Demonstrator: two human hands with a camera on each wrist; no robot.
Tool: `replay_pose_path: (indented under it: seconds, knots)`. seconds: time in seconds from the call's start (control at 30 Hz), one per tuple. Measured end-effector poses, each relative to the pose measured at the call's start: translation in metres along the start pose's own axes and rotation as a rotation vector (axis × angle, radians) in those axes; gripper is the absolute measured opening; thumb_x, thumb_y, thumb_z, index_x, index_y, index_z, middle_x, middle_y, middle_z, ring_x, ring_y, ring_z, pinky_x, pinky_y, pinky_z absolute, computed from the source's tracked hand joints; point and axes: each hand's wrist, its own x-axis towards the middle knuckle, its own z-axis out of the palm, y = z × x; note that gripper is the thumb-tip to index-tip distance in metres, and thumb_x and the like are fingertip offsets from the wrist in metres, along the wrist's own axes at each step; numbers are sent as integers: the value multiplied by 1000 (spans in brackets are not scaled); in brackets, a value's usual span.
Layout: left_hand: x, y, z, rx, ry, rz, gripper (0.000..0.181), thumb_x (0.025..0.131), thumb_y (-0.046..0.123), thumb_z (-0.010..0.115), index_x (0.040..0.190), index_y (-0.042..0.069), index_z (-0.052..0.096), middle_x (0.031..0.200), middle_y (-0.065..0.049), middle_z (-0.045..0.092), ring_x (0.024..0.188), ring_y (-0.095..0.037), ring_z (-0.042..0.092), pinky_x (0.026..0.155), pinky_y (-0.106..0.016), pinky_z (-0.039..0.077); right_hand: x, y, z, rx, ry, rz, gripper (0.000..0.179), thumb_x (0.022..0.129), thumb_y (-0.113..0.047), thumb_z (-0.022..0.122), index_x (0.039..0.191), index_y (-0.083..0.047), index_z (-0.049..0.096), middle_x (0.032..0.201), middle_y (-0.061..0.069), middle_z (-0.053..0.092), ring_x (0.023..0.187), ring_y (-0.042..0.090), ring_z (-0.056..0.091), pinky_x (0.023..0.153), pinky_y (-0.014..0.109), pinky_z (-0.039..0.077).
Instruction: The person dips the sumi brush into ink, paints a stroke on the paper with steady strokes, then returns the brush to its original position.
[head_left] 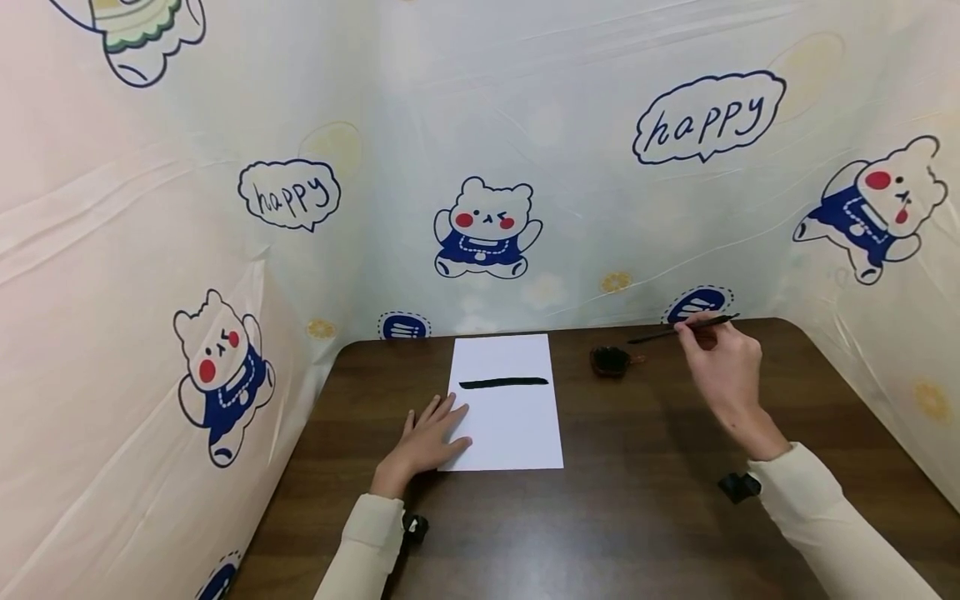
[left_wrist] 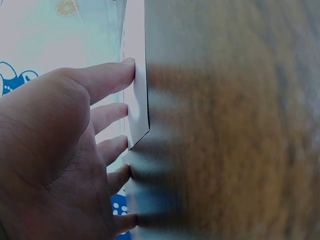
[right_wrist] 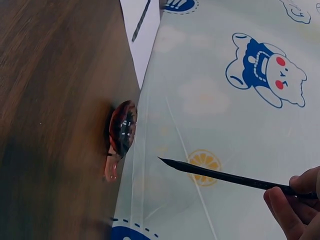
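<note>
A white sheet of paper (head_left: 510,429) lies on the table, with one thick black stroke (head_left: 502,383) running across its upper half. My left hand (head_left: 423,442) rests with fingers spread on the sheet's lower left edge; in the left wrist view, thumb and some fingertips touch the paper (left_wrist: 137,95) and the others reach the wood. In my right hand (head_left: 727,371), thumb and fingers pinch a dark writing brush (right_wrist: 225,176). The brush is raised and nearly level, its pointed black tip toward the left. Just left of and below that tip sits a small brown ink dish (head_left: 609,361) with dark contents.
The brown wooden table (head_left: 637,517) has rounded far corners. A pale printed curtain (head_left: 570,167) with cartoon bears rises behind it and along both sides. Dark wrist cameras (head_left: 738,487) are strapped at both sleeves.
</note>
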Motion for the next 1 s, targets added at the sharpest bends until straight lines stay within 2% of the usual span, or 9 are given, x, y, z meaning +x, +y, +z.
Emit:
replay_pose_path:
  seconds: [0.13, 0.4, 0.7, 1.0]
  knots:
    - [0, -1, 1, -4, 2, -5, 73, 102, 47, 63, 167, 23, 39, 181, -6, 16, 168, -39, 7, 126, -77, -4, 0, 3, -1, 3, -4, 3, 13, 97, -8, 77, 100, 4, 75, 87, 23, 79, 73, 40, 77, 72, -1, 32]
    - [-7, 9, -8, -5, -4, -5, 70, 103, 43, 64, 165, 18, 42, 179, -12, 21, 166, -44, 11, 125, -79, -1, -1, 7, -1, 20, -17, -10, 10, 98, -7, 77, 100, 3, 77, 89, 21, 79, 73, 39, 76, 73, -4, 32]
    - [-8, 12, -9, 3, -9, -11, 70, 104, 45, 64, 165, 21, 42, 179, -9, 21, 167, -41, 12, 126, -79, 1, -2, 11, 1, 5, -35, -45, 10, 97, -5, 77, 101, 3, 76, 92, 22, 80, 74, 38, 77, 74, -4, 30]
    - [-6, 11, -10, 13, -4, -9, 70, 103, 45, 65, 165, 21, 43, 179, -10, 22, 166, -42, 13, 125, -79, 1, -5, 12, 6, -25, -69, -133, 15, 93, -1, 80, 108, 0, 78, 99, 19, 80, 76, 31, 73, 69, 17, 40]
